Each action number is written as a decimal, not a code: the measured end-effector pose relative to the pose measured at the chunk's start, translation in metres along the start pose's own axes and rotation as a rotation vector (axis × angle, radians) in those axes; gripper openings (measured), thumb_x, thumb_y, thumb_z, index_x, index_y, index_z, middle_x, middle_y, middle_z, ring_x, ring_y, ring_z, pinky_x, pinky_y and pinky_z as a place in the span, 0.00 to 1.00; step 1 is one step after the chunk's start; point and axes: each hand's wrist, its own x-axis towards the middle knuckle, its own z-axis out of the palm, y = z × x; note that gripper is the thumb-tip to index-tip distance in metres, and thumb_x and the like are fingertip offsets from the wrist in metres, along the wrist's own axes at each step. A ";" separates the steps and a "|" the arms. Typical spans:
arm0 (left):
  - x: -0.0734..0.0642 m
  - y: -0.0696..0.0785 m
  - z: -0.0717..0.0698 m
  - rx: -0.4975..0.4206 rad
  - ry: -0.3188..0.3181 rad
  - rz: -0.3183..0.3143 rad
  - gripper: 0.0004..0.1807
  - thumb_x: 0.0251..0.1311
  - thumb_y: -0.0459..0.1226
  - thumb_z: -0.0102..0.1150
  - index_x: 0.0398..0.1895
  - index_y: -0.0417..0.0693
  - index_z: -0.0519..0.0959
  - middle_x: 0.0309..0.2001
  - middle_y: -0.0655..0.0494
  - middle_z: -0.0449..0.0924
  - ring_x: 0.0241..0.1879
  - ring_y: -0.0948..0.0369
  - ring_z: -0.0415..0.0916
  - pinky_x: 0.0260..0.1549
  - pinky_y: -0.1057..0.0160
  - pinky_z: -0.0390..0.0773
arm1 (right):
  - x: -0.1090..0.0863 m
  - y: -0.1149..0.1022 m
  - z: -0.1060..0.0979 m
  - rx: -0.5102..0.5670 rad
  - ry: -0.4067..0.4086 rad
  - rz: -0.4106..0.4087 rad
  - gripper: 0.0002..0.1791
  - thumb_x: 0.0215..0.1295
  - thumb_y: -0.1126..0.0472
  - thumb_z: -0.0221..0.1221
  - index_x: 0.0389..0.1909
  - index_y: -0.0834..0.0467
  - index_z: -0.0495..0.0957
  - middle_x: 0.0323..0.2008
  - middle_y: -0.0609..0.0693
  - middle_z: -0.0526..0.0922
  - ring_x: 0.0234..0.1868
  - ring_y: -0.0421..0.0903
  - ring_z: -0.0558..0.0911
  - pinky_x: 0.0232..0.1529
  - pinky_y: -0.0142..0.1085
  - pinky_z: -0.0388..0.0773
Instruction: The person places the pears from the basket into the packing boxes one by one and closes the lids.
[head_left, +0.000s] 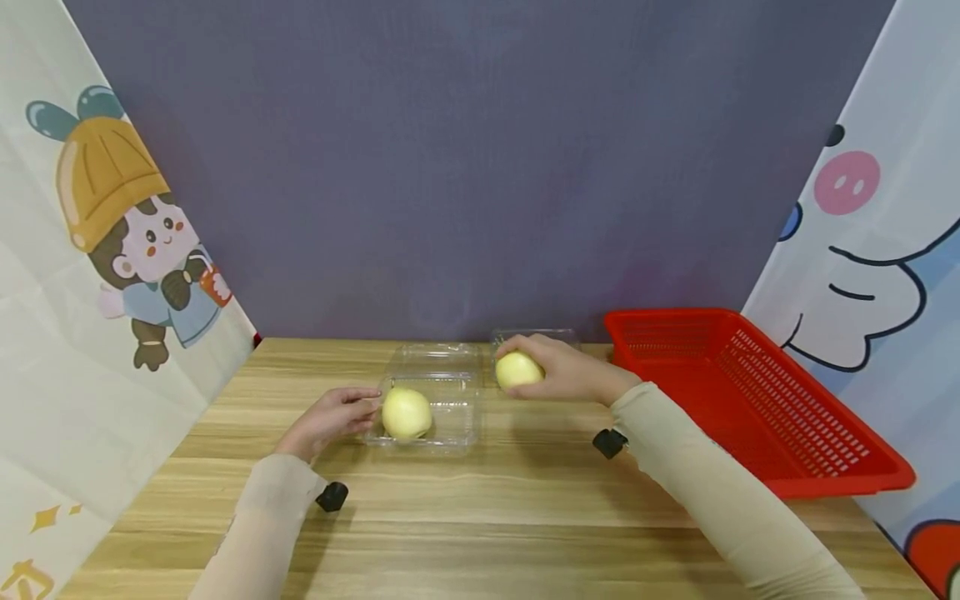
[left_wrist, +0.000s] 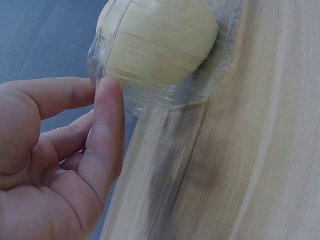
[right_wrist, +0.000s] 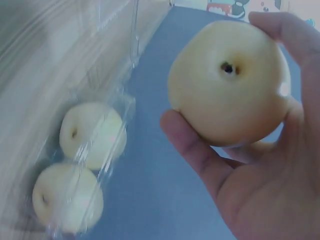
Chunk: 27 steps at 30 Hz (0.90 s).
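My right hand (head_left: 566,371) holds a round, pale yellow pear (right_wrist: 230,82) above the table, fingers and thumb wrapped round its sides. To the left, an open clear plastic clamshell box (head_left: 456,421) lies on the table with one pear (head_left: 407,414) in its left part. My left hand (head_left: 333,418) pinches the left rim of this box between thumb and fingertips, close beside that pear. Behind my right hand, another clear box (head_left: 551,336) is partly hidden. In the right wrist view, two pears (right_wrist: 93,135) sit side by side under clear plastic.
A large red plastic basket (head_left: 776,483) with slotted walls stands at the right of the wooden table (head_left: 465,533). A grey-blue cloth wall (head_left: 480,167) closes off the back, with printed curtains (head_left: 45,350) at both sides.
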 end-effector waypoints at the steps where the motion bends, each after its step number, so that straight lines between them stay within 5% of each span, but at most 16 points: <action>1: 0.000 0.000 0.000 0.000 -0.002 0.000 0.28 0.75 0.33 0.50 0.70 0.22 0.60 0.44 0.47 0.78 0.41 0.62 0.78 0.42 0.67 0.83 | 0.002 -0.002 0.002 -0.010 0.010 -0.001 0.27 0.60 0.48 0.70 0.60 0.45 0.74 0.53 0.47 0.77 0.48 0.47 0.75 0.40 0.41 0.79; 16: 0.002 -0.001 -0.001 0.003 -0.001 0.003 0.27 0.75 0.32 0.50 0.69 0.22 0.60 0.43 0.48 0.78 0.40 0.62 0.78 0.41 0.67 0.83 | 0.026 -0.011 0.036 0.086 0.040 0.001 0.32 0.53 0.55 0.69 0.61 0.47 0.73 0.51 0.48 0.76 0.48 0.46 0.73 0.41 0.42 0.77; 27: 0.002 -0.001 -0.001 -0.002 0.005 -0.005 0.26 0.75 0.32 0.50 0.69 0.22 0.61 0.44 0.48 0.79 0.41 0.62 0.78 0.41 0.68 0.83 | 0.044 -0.019 0.063 0.077 0.040 -0.004 0.34 0.55 0.51 0.71 0.64 0.43 0.73 0.63 0.48 0.73 0.58 0.47 0.73 0.45 0.41 0.79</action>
